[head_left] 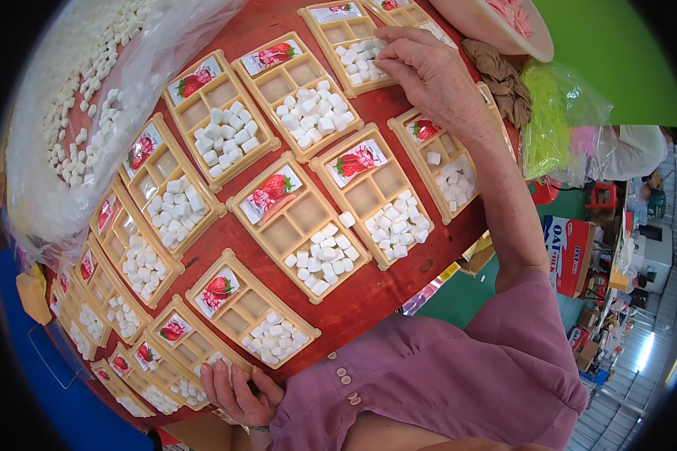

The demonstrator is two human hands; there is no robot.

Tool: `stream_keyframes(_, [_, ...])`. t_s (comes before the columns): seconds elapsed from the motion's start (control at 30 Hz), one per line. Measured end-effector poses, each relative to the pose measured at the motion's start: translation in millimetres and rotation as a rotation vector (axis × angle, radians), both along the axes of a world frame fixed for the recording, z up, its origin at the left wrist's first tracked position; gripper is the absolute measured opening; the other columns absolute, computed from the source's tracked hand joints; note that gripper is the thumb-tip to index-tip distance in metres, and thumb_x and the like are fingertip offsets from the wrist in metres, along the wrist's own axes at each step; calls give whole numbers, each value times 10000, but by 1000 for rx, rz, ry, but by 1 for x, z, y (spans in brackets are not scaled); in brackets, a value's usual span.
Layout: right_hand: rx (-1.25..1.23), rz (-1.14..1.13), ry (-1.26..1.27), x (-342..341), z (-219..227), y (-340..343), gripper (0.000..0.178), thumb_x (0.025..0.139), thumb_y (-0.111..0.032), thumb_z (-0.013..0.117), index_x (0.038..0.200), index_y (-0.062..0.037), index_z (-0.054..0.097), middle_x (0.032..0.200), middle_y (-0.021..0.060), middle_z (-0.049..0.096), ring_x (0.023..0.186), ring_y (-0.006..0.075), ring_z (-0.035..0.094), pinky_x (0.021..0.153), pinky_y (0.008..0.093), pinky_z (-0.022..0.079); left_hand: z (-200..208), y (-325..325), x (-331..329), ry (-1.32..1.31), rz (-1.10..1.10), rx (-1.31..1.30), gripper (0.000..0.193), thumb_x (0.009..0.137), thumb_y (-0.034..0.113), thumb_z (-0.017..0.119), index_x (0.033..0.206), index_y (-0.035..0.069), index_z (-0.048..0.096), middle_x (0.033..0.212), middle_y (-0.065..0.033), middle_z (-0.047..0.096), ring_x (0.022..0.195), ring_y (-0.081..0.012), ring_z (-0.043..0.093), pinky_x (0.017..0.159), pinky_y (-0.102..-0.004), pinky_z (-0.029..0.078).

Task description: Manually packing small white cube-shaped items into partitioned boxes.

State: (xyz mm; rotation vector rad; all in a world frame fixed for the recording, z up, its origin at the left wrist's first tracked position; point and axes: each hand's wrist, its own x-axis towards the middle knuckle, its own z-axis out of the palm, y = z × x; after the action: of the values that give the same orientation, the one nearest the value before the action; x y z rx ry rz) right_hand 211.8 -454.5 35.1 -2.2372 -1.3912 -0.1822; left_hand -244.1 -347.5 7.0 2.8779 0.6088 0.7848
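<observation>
At the upper right, my right hand [429, 75] reaches over a beige tray [308, 15], thumb and fingers apart at its heap of white mini marshmallows [361, 62]. I cannot see anything held between them. My left hand [241, 395] is at the lower edge, its bent fingers apart on the end of another beige tray [192, 349] with marshmallows. Each tray has several compartments, with marshmallows in the largest one and a strawberry-printed packet [272, 194] in another. One loose marshmallow [347, 219] rests between two middle trays.
Trays in rows cover much of the red table [353, 312]. A large clear plastic bag [30, 150] of marshmallows lies at the left. At the upper right are a pale bowl [541, 37] of pink pieces, a crumpled brown cloth [500, 75] and a bag of yellow-green strands [545, 113].
</observation>
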Motion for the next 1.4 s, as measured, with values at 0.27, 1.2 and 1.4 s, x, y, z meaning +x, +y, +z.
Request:
stream_keyframes(0.27, [-36,5,51,3,-1,2,145,909,-101,654,997,14,647,1129,110,667,962,213,648,809,304,504,3,1,-2,41,-13,14,293,893,81,618,1132,-83,579,1212,-242,579,1181,-469,542,980,-552,468])
stream_keyframes(1.2, [12,-93,-7,7,8,-24,146,893,-80,632,1018,-6,654,931,126,641,841,305,619,748,373,491,3,2,1,36,-31,24,300,885,93,631,1123,-82,581,1215,-236,571,1185,-444,535,991,-534,478])
stream_keyframes(1.4, [-34,-66,-62,4,6,-20,159,914,-98,625,1034,2,654,911,120,622,803,284,626,721,354,495,1,1,2,-9,-26,5,309,885,61,610,1151,-93,575,1239,-242,567,1188,-473,530,990,-553,461])
